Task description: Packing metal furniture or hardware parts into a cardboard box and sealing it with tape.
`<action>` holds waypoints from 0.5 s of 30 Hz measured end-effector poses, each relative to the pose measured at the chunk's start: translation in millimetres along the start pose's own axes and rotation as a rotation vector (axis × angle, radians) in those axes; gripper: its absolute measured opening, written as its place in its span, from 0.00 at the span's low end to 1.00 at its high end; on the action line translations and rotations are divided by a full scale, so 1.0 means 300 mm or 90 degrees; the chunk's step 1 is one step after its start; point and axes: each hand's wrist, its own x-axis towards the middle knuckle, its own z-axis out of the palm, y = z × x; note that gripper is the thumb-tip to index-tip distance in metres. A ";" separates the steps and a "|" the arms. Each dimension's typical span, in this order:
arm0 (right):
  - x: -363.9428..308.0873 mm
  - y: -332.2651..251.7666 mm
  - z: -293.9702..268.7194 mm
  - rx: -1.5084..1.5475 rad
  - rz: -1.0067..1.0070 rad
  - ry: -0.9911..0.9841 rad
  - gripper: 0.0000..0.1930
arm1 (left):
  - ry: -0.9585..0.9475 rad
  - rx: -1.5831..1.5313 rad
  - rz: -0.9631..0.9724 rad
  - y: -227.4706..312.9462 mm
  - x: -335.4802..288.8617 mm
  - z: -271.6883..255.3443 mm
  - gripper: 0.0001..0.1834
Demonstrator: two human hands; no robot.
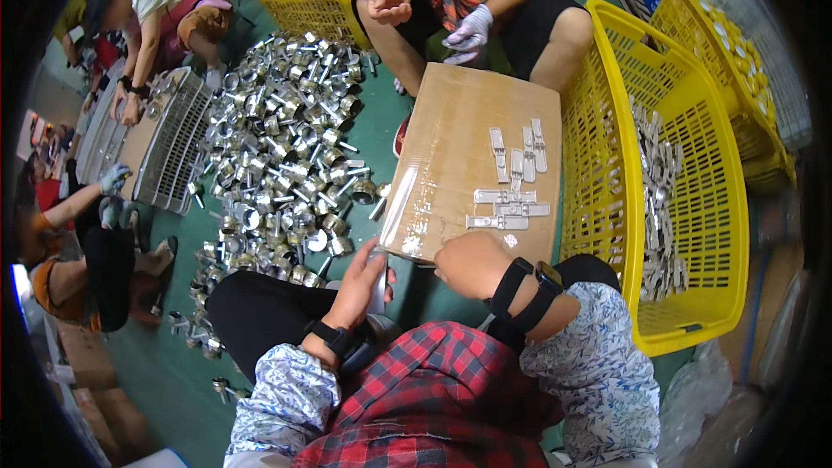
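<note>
Left hand (357, 284): yours, held low before the carton's near-left corner, thumb and fingers closed on a pale flat piece (379, 293), most of it hidden by your grip; it stands on edge, perhaps so that a narrow side faces you. Right hand (472, 264): yours, curled, back upward, at the near edge of the carton; its fingertips are turned under, so whether they are apart, together or clamped on something cannot be told. Carton (472, 104): brown, taped, between you and the person opposite, apparently serving as a low table for both. Grey flat pieces (507, 210): a small group on the carton's right half, some overlapping, probably laid there to be within easy reach of your right hand. Yellow basket (732, 312): slatted, just beside the carton on your right, containing similar pieces (659, 199), seemingly placed there for short arm travel. Metal cups with stems (286, 147): a wide heap on the green floor, left of the carton, likely spread there for want of a container. Gloved hand (472, 30): the opposite person's, beyond the carton's far edge, well apart from your own.
</note>
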 end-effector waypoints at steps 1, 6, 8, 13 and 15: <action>0.005 0.001 -0.010 0.003 0.001 -0.013 0.16 | 0.007 -0.012 -0.003 0.001 -0.004 0.002 0.31; 0.045 0.034 -0.001 0.048 -0.028 -0.030 0.16 | 0.003 -0.035 0.001 -0.005 -0.015 -0.001 0.33; 0.057 0.048 0.015 0.074 -0.037 -0.023 0.16 | -0.029 -0.063 0.005 -0.010 -0.021 0.011 0.35; 0.076 0.042 -0.009 0.103 -0.041 -0.031 0.16 | -0.033 -0.087 0.026 -0.016 -0.032 0.023 0.37; 0.082 0.040 -0.014 0.103 -0.033 -0.044 0.17 | -0.013 -0.078 0.025 -0.025 -0.027 0.012 0.36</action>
